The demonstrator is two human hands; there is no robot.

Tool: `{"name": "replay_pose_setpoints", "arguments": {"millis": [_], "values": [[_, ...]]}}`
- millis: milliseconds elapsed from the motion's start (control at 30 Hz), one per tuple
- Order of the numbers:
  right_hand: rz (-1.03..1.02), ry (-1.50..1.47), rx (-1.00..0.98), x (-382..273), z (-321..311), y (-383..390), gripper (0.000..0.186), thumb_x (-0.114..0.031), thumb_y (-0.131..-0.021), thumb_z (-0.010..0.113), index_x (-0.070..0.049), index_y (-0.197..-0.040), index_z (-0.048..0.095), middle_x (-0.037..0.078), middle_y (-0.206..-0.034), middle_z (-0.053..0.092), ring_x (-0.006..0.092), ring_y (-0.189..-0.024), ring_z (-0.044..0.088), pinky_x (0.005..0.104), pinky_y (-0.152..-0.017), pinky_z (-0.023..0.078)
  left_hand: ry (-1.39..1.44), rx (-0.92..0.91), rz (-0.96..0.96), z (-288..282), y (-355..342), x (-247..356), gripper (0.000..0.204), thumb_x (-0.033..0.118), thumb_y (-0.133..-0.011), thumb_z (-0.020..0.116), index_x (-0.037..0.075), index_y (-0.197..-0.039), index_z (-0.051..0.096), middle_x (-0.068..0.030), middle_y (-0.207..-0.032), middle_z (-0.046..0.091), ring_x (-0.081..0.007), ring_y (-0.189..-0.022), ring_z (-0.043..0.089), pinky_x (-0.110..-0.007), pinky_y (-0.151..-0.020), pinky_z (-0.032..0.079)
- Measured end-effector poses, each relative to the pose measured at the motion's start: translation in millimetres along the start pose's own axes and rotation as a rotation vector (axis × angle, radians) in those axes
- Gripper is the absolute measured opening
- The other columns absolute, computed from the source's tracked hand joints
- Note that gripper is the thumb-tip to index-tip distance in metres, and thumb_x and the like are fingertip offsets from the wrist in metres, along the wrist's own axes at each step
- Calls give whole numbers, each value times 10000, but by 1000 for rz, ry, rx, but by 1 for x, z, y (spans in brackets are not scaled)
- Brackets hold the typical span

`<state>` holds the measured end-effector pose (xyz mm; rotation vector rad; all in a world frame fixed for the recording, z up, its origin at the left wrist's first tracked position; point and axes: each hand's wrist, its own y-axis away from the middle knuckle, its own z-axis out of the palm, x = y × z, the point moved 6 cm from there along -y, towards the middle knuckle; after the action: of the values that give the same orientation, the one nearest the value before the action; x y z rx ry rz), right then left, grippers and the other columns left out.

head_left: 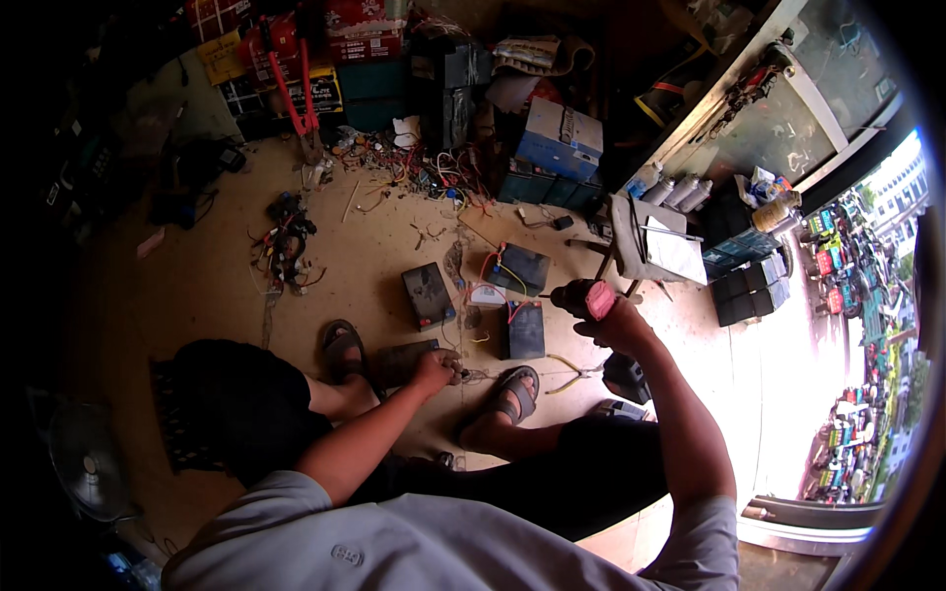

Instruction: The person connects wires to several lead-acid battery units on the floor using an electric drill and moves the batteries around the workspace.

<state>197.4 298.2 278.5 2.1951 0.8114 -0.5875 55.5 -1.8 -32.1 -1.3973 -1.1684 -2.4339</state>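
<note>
A power drill (595, 298) with a pinkish-red rear end is gripped in my right hand (619, 327), raised over the floor to the right of the batteries. Its dark front end points left. My left hand (436, 373) is closed at the right end of a dark block-shaped battery (402, 361) between my feet; the fingertips are partly hidden. Beyond it stand three more batteries: a dark one (428, 296) on the left, one at the back (522, 267), and another (524, 331) on the right. Red and yellow wires (489, 264) run among the last two.
Yellow-handled pliers (566, 375) lie by my right sandal (515, 394). A stool (641, 236) with papers stands at right. A wire heap (424, 169), a cable bundle (286, 244), red bolt cutters (286, 89) and a blue box (561, 136) are farther back.
</note>
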Motion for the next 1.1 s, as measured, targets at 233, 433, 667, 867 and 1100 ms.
{"name": "replay_pose_setpoints", "arguments": {"millis": [233,433,667,867,1100], "values": [[41,13,-15,15,3,-6,383,-228,-829,832,11,-1086,680,69,-764,713,153,-635,687,332,-589,560,114,36,-116,2,6,31,381,-41,-934,533,48,-1279,669,-63,-950,721,-181,-787,702,-335,-709,610],[102,-59,-3,48,13,-28,338,-232,-811,838,12,-1007,710,79,-732,702,159,-617,678,334,-581,552,104,25,-160,14,-2,47,433,-74,-886,468,50,-1246,676,-62,-947,721,-168,-711,665,-315,-608,554],[124,166,-60,84,41,-72,342,-356,-878,816,-45,-919,681,42,-653,670,144,-563,655,325,-545,535,75,17,-116,24,-31,36,339,14,-868,535,44,-1166,695,-46,-864,680,-148,-617,615,-301,-523,501],[-86,360,1,97,60,-99,360,-364,-876,820,-48,-992,692,85,-714,704,192,-615,699,355,-602,562,-36,26,-170,74,-40,78,159,221,-926,708,68,-965,734,9,-710,618,-106,-578,544,-295,-521,410],[-166,556,-32,109,80,-125,388,-420,-898,740,-112,-1128,686,163,-1013,746,366,-974,710,446,-833,571,-56,-38,-54,118,-81,92,154,216,-982,681,69,-938,682,5,-732,610,-109,-643,546,-313,-608,444]]}}
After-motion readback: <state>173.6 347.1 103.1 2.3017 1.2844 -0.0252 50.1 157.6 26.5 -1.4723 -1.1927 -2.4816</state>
